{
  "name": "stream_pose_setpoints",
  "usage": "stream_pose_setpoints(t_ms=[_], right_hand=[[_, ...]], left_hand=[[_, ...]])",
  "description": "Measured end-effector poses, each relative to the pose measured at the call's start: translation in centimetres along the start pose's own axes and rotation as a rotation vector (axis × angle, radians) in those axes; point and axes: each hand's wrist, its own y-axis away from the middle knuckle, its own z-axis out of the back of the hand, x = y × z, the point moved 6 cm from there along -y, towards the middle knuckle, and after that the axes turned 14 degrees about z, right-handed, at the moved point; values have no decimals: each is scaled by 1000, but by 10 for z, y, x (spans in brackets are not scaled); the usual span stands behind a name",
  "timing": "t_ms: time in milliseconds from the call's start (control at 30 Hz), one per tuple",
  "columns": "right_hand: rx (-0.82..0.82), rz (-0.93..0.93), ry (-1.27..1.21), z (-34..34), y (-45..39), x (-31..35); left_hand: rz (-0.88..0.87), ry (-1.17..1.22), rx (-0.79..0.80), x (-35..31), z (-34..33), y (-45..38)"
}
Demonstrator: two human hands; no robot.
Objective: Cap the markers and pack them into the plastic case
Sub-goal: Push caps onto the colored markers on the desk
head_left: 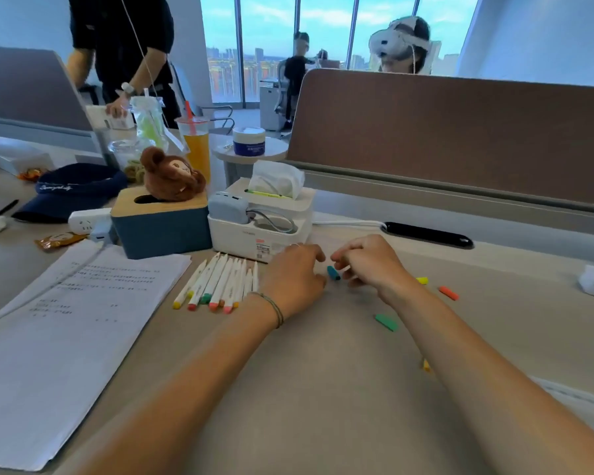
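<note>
Several white markers (220, 281) lie side by side on the desk, their coloured ends toward me. My left hand (294, 277) hovers over the right end of that row with fingers loosely curled and nothing visible in it. Just to its right, my right hand (367, 265) curls its fingers round a white marker whose teal cap (333, 273) sticks out between the two hands. Loose caps lie on the desk to the right: yellow (422, 280), orange (449, 293), green (386, 322), and a small yellow piece (426, 365) half hidden by my right forearm.
A white organiser box with tissues (259, 231) stands just behind the markers, and a blue tissue box (160, 231) sits to its left. Printed sheets (66, 320) cover the left of the desk. A pale translucent object (570, 394) shows at the lower right. A desk partition (460, 138) rises behind.
</note>
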Motion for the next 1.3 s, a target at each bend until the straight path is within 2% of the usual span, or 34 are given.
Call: stream_pose_setpoints(t_ms=[267,433,633,700,767,867,900,967,1033,1133,1200,1300], right_hand=[[-115,-9,127,58,-21,-52],[-114,24,263,67,-45,-68],[31,141,459,64,-68,-74],[99,186,516,61,-74,-73],[140,224,561,58,-79,-72],[169,290,594,53,-82,-70],[173,308,599,52,-82,-69],[179,352,623,49,-82,-67],[174,401,670,48,-82,-65],[105,368,630,56,-84,-66],[28,260,386,68,-84,-72],[-73,59,-157,85,-75,-81]], left_hand=[[-28,-79,-17,-26,-41,-27],[-39,-91,-28,-29,-50,-42],[-46,-159,-64,-26,-55,-58],[-27,-96,-84,-22,-55,-61],[93,229,-40,-17,-49,-62],[400,1045,224,-13,-53,-60],[479,1241,307,-15,-55,-59],[600,1526,446,-20,-60,-57],[689,1666,539,-23,-65,-56],[658,1521,547,-30,-69,-64],[515,1180,408,-36,-66,-76],[148,558,147,-56,-58,-89]])
